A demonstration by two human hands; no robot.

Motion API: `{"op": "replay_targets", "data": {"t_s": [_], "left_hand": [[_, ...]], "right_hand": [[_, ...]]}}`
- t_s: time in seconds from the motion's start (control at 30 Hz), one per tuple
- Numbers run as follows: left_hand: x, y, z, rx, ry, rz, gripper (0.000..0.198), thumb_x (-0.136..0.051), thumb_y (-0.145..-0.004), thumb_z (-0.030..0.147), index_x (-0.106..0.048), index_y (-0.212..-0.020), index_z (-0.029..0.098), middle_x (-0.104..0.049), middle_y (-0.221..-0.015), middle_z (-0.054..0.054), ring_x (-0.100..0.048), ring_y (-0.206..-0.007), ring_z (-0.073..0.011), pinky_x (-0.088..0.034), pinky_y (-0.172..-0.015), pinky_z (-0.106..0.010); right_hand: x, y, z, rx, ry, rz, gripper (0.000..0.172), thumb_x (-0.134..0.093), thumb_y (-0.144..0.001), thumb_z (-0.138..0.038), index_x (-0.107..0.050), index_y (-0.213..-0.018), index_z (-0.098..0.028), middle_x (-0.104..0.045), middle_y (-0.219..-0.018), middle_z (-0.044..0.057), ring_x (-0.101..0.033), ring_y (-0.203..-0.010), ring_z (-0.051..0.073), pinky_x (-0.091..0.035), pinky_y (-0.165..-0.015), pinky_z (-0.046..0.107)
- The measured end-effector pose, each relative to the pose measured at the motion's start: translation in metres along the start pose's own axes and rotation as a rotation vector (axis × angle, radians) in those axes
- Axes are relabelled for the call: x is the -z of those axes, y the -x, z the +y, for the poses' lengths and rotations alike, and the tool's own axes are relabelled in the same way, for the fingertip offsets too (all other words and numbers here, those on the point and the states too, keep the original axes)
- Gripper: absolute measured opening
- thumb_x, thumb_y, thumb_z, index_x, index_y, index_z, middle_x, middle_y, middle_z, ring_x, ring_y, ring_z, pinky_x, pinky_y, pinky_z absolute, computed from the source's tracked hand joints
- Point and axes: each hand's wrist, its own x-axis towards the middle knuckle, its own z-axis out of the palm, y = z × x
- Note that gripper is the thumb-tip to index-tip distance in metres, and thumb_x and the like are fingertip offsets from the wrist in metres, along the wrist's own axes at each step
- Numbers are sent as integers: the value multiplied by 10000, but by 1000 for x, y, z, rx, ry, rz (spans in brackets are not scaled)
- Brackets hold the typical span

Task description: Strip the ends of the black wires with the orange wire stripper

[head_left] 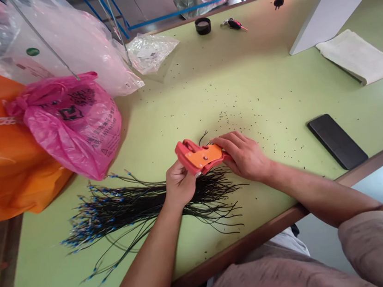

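An orange-red wire stripper (200, 156) sits between my two hands, and a thin black wire (203, 137) rises from its top edge. My left hand (180, 184) holds the tool's lower end from below, while my right hand (243, 155) closes over its handle from the right. Beneath and to the left lies a loose bundle of black wires (146, 205) with small blue ends, mostly fanned out to the left. Tiny black scraps (240, 119) are scattered on the green table (238, 68) beyond my hands.
A black phone (337, 141) lies to the right near the table edge. Pink (71, 130), orange (2, 138) and clear plastic bags (60, 43) crowd the left. A folded white cloth (358, 55), keys (232, 24) and a small black lid (202, 25) lie beyond.
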Motion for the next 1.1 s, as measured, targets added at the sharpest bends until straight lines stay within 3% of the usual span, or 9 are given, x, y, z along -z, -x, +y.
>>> {"op": "replay_targets", "data": {"t_s": [0.23, 0.33, 0.43, 0.6, 0.67, 0.73, 0.83, 0.97, 1.1], "left_hand": [[-4, -1, 14, -19, -35, 5, 480, -927, -873, 631, -832, -967, 169, -826, -832, -71, -758, -737, -163, -645, -776, -283], [-4, -1, 14, -11, -37, 0, 500, -920, -871, 651, -829, -965, 169, -823, -828, -71, -756, -735, -167, -643, -769, -291], [-4, -1, 14, -1, -45, 4, 511, -922, -860, 665, -827, -958, 173, -825, -831, -71, -757, -735, -169, -646, -775, -299], [-7, -1, 17, 3, -33, 17, 525, -942, -833, 673, -827, -940, 172, -821, -806, -66, -747, -715, -161, -645, -765, -292], [-7, -1, 17, 3, -28, 17, 526, -947, -829, 672, -830, -939, 171, -819, -795, -65, -745, -709, -156, -641, -759, -284], [-7, -1, 17, 6, -30, 17, 530, -946, -827, 677, -832, -940, 172, -817, -790, -65, -748, -710, -160, -641, -759, -287], [-7, -1, 18, 7, -38, 22, 532, -943, -828, 680, -832, -944, 173, -820, -801, -69, -753, -717, -166, -642, -761, -294], [-9, -2, 20, 9, -11, 31, 541, -956, -805, 685, -832, -932, 174, -816, -780, -65, -744, -696, -162, -641, -745, -289], [-7, -3, 16, 2, -26, 30, 517, -955, -801, 680, -823, -856, 184, -807, -755, -64, -734, -690, -174, -627, -713, -288]], "right_hand": [[20, -7, 8, -443, -576, -2, 214, -699, -1029, -387, -721, -1103, -186, -793, -1052, 98, -730, -910, 216, -635, -804, 394], [30, -11, 14, -525, -843, -37, 341, -723, -1032, -473, -711, -1221, -190, -803, -1162, 125, -758, -1002, 231, -678, -823, 417], [40, -15, 15, -603, -1035, -16, 503, -765, -1019, -601, -672, -1322, -210, -795, -1033, 77, -775, -942, 218, -688, -748, 387], [54, -17, 8, -758, -1079, 98, 528, -793, -973, -735, -636, -953, -231, -510, -597, -80, -500, -478, 102, -403, -426, 257], [55, -17, 9, -749, -1123, 64, 473, -873, -931, -644, -659, -999, -228, -604, -663, -49, -590, -547, 127, -458, -450, 262], [54, -16, 12, -715, -1160, -9, 486, -926, -883, -507, -690, -1196, -219, -767, -905, 34, -750, -772, 193, -594, -560, 300], [50, -14, 16, -637, -1143, -86, 556, -840, -943, -434, -649, -1417, -215, -805, -1177, 109, -799, -1018, 250, -708, -767, 404], [46, -9, 10, -395, -743, -96, 428, -649, -1094, -406, -646, -1482, -226, -787, -1252, 120, -760, -1039, 243, -705, -885, 469], [36, -2, 0, -159, -308, -2, 517, -625, -1055, -236, -604, -1570, -209, -754, -1344, 163, -721, -1209, 300, -648, -1072, 539]]}}
